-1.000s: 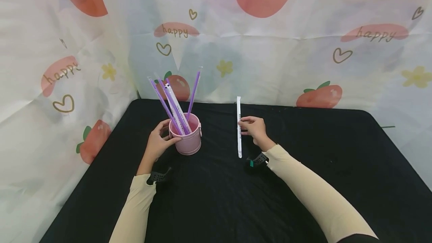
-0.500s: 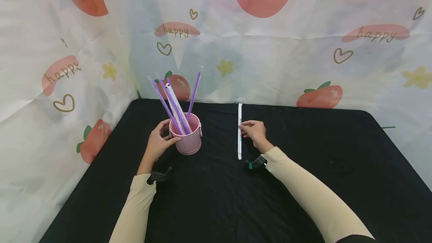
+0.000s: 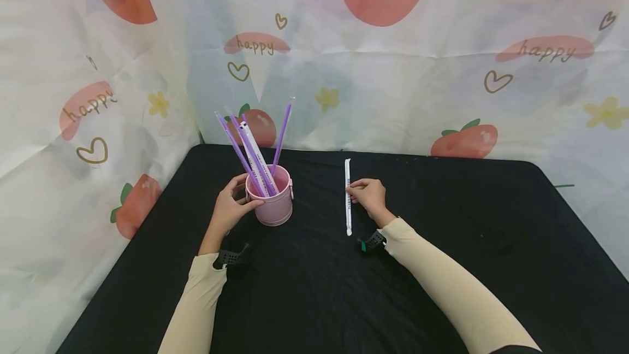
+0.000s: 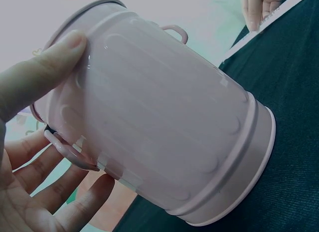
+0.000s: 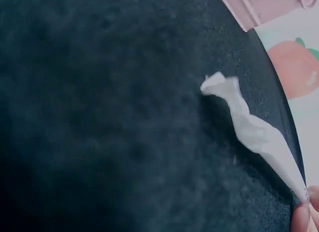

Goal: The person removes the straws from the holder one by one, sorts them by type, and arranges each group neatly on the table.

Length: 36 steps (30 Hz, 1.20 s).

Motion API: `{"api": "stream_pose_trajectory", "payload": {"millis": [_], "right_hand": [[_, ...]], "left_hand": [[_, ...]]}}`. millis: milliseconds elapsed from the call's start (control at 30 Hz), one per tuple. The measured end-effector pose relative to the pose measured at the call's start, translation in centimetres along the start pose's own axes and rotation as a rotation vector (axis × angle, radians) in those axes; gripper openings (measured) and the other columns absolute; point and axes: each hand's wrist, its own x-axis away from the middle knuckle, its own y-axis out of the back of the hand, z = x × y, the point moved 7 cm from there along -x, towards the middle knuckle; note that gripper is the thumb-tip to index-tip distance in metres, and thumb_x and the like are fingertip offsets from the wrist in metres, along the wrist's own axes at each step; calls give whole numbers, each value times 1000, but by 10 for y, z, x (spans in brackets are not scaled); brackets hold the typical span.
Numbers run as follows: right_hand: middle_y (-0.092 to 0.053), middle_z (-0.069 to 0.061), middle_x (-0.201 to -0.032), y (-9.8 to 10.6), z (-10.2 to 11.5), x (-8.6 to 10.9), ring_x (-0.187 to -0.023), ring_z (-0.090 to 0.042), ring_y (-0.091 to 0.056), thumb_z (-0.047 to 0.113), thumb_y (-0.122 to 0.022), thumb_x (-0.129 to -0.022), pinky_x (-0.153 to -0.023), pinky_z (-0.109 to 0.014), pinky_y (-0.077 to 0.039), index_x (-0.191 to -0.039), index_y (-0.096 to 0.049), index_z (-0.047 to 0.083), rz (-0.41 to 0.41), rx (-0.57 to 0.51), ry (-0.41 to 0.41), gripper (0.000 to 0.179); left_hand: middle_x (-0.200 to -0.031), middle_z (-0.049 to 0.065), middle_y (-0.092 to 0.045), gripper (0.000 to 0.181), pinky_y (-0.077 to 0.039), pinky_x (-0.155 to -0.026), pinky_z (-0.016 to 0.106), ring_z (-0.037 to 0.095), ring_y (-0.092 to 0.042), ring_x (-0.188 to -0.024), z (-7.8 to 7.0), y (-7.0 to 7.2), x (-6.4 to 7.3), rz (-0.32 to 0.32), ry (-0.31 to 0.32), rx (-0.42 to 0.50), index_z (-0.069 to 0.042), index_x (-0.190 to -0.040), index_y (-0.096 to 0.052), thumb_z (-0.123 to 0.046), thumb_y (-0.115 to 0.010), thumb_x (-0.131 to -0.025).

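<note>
A small pink bucket (image 3: pixel 274 211) with side handles stands at centre left, several purple straws (image 3: pixel 282 138) in clear sleeves leaning in it. Among them is a white paper-wrapped straw (image 3: pixel 250 141) with dark print. My left hand (image 3: pixel 229 209) grips the bucket's left side, its thumb (image 4: pixel 65 52) on the outside just below the rim and the fingers round by the handle. To the right, my right hand (image 3: pixel 369 195) pinches another paper-wrapped straw (image 3: pixel 348 217) near its middle, low over the table. The straw's crumpled near end (image 5: pixel 219 87) shows in the right wrist view.
The black-covered table (image 3: pixel 304 288) runs back to a printed cloth backdrop (image 3: pixel 393 92) with fruits, hearts and lettering. The same backdrop (image 3: pixel 44 206) hangs along the left side. A black wrist strap (image 3: pixel 375 238) shows on the right arm.
My right hand has moved slightly nearer and lower with the wrapped straw, whose far end has dropped from the backdrop toward the table. The left hand and bucket have stayed put.
</note>
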Motion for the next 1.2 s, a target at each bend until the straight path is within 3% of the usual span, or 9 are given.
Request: {"api": "stream_pose_trajectory", "payload": {"millis": [333,567,1200], "right_hand": [[-71,-15,-73,0,1,0,-48,-5,-58,6,-72,-79,-49,-18,-53,-90,-69,-8,-14,48,45,18],[-70,-13,-72,0,0,-1,-47,-5,-58,6,-72,-79,-49,-18,-53,-89,-70,-8,-2,57,36,17],[-66,0,-70,1,-3,-10,-56,-4,-63,10,-69,-84,-60,-23,-58,-103,-64,-11,190,-24,-149,28]], "left_hand": [[-135,26,-46,66,-41,-103,49,41,-44,-127,-24,-1,9,8,12,-2,4,-135,-40,-1,-73,-78],[-136,26,-45,67,-41,-103,50,41,-44,-127,-27,-1,11,10,14,0,5,-135,-40,0,-73,-78],[-137,25,-45,67,-42,-103,47,40,-44,-127,-26,0,9,7,9,-22,3,-136,-40,-2,-73,-78]]}}
